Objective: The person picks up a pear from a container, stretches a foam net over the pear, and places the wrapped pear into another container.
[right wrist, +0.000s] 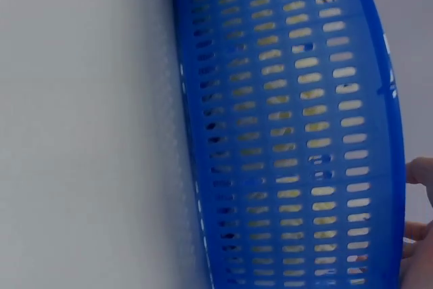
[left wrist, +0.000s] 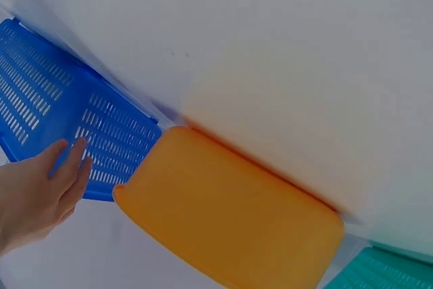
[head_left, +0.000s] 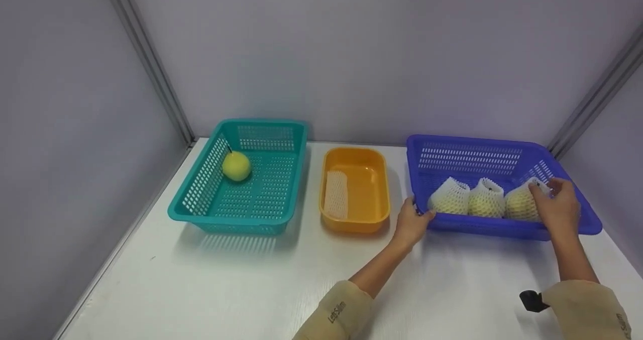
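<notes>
In the head view, a blue-purple plastic basket (head_left: pixel 467 224) holds three pears in white foam net sleeves, lined up along its front wall. My left hand (head_left: pixel 413 225) grips this basket at its front left corner, thumb on the rim and fingers against the left side. My right hand (head_left: pixel 561 207) reaches over the front rim with thumb and fingers on the sleeve of the rightmost pear (head_left: pixel 520 203). The middle pear (head_left: pixel 486 202) and left pear (head_left: pixel 449 199) sit close beside it. Through the basket's slotted wall (right wrist: pixel 291 126), the right wrist view shows pale yellow fruit.
A teal basket (head_left: pixel 236 224) at the left holds one bare yellow pear (head_left: pixel 236 166) with its stem up. Between the baskets, an orange tub (head_left: pixel 369 189) contains a flat foam net sleeve (head_left: pixel 336 195). A grey wall (head_left: pixel 351 64) closes off the table's back.
</notes>
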A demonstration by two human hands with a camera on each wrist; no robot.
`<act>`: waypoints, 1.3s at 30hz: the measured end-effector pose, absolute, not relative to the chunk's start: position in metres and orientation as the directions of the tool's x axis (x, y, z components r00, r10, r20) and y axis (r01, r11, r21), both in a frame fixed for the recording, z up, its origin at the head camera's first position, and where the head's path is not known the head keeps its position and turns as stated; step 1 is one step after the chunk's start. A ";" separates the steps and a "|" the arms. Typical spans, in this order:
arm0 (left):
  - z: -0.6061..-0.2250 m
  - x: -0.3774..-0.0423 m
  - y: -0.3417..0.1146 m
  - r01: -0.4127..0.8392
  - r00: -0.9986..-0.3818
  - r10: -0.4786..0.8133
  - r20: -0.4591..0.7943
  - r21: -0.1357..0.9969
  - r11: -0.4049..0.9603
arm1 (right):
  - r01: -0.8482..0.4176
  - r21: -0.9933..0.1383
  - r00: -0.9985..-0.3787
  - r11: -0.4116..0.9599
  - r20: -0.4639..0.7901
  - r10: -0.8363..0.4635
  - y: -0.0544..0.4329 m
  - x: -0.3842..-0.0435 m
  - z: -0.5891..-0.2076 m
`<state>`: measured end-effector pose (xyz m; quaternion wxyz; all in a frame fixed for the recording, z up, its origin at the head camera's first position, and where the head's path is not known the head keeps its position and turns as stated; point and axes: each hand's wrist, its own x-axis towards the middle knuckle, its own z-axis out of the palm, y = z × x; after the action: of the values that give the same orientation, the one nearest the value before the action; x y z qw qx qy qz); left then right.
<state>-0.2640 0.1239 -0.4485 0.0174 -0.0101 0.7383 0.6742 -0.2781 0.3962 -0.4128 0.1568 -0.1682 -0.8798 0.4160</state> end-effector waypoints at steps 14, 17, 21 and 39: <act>-0.421 -0.247 0.062 0.190 -0.978 0.181 0.106 0.811 0.554 | -0.058 -0.880 -0.824 0.472 0.309 0.475 0.331 -0.256 -0.399; -0.413 -0.240 0.036 0.249 -0.966 0.136 0.221 0.646 0.722 | -0.106 -0.879 -0.842 0.464 0.328 0.429 0.315 -0.252 -0.397; -0.404 -0.234 -0.002 0.207 -0.946 0.031 0.323 0.529 0.823 | -0.182 -0.875 -0.859 0.448 0.363 0.361 0.294 -0.248 -0.397; -0.417 -0.228 -0.102 -0.068 -0.921 -0.248 0.300 0.501 0.862 | -0.285 -0.947 -0.958 0.147 0.284 -0.030 0.177 -0.243 -0.409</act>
<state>-0.2281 -0.1025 -0.4174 -0.1802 -0.0833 0.9480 0.2486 -0.2427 0.1766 -0.4088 0.0991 0.1048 -0.7509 0.6444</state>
